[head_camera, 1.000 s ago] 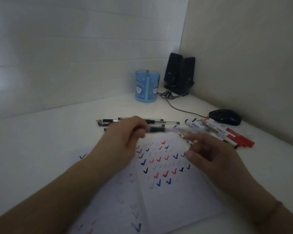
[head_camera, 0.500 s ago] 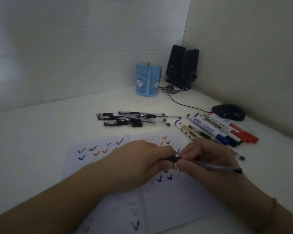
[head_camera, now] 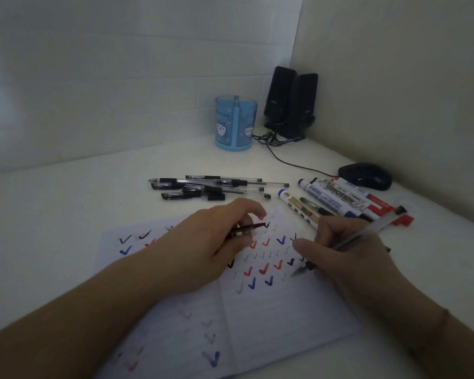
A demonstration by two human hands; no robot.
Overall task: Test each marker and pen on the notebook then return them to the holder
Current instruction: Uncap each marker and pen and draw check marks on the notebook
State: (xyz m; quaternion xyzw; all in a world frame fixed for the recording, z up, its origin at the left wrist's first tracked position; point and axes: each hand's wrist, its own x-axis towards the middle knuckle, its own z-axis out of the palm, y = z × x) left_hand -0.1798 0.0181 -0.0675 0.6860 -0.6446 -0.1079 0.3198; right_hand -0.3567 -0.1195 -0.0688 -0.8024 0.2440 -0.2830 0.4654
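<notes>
An open notebook (head_camera: 279, 318) covered in black, red and blue check marks lies in front of me. My right hand (head_camera: 348, 258) grips an uncapped clear pen (head_camera: 367, 233), its tip low over the right page. My left hand (head_camera: 216, 242) rests on the notebook and pinches the pen's black cap (head_camera: 251, 227). Several capped pens (head_camera: 203, 187) lie beyond the notebook. Several whiteboard markers (head_camera: 340, 201) lie to the right of them. The blue holder (head_camera: 234, 123) stands at the back by the wall.
Two black speakers (head_camera: 290, 102) stand in the corner, their cable (head_camera: 285, 157) trailing across the white desk. A black mouse (head_camera: 365, 176) sits by the right wall behind the markers. Walls close the desk at the back and right.
My hands pulled the cap off the pen and moved apart. The left hand kept the cap; the right hand turned the pen into a writing grip over the right page.
</notes>
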